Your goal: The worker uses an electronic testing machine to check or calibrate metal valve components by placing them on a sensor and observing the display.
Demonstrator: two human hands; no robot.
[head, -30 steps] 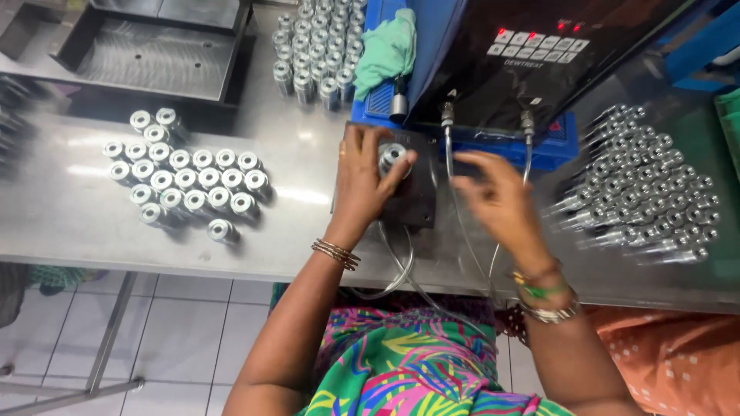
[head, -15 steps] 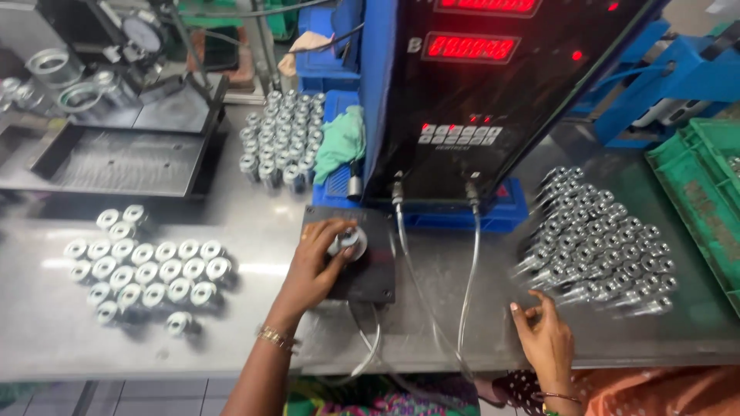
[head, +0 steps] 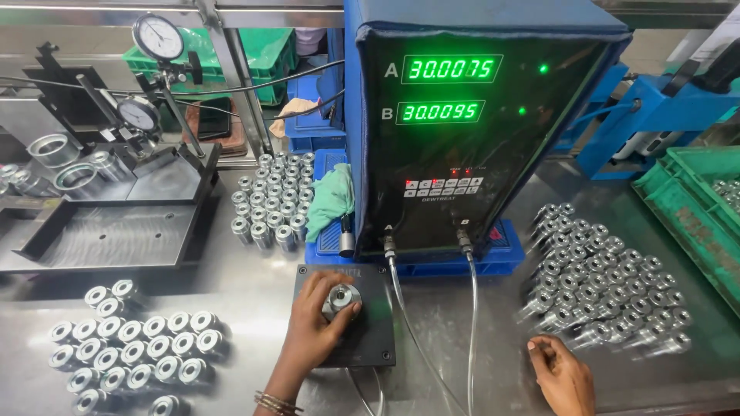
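Observation:
My left hand [head: 312, 330] grips a small round metal part [head: 340, 299] that sits on a black square base plate [head: 374, 339] in front of a tall black gauge box [head: 462, 131] with two green number displays. My right hand [head: 563, 376] rests on the steel table [head: 254, 289] near the front edge, fingers curled and holding nothing, just left of a large cluster of shiny metal parts [head: 605, 281]. Two thin hoses [head: 472, 308] run from the box down to the table between my hands.
Rows of ring-shaped parts [head: 135, 350] lie at the front left. More parts [head: 274, 204] stand behind, beside a green cloth [head: 331, 199]. A dial-gauge fixture on a black tray [head: 116, 231] is at the left. A green crate [head: 694, 208] sits at the right.
The view has tilted up, now showing the box's displays. My right hand left the base plate and moved right to the table's front edge. My left hand stayed on the part.

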